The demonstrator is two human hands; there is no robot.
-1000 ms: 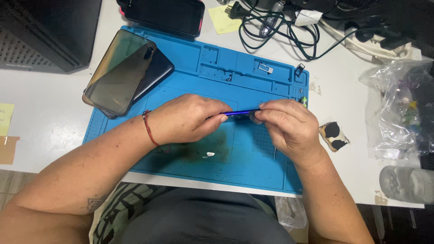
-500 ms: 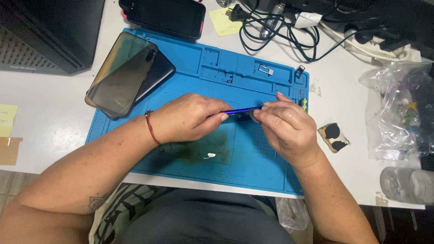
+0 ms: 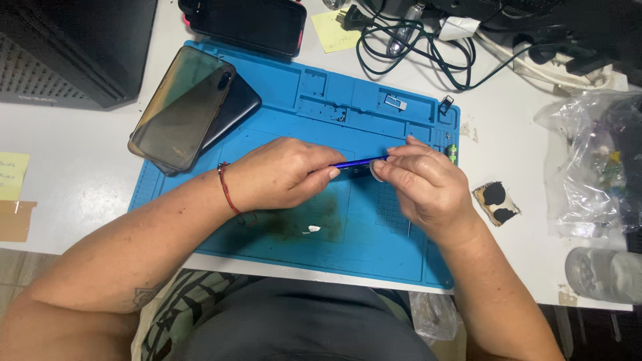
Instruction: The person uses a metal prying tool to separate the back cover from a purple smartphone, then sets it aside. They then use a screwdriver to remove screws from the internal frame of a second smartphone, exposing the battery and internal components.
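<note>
Nothing has shifted: left hand (image 3: 284, 174) and right hand (image 3: 424, 184) both pinch the thin blue tool (image 3: 358, 162) between them, over the blue mat (image 3: 374, 241).

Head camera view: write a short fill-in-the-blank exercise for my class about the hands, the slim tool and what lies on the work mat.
1. Both hands hold a slim ____ tool between them.
2. The left hand has a thin ____ band around its wrist.
3. The right hand works above a blue ____ lying on the white table.
4. Two phones lie stacked on the mat's far ____ corner.

Missing words: blue; red; mat; left
</note>
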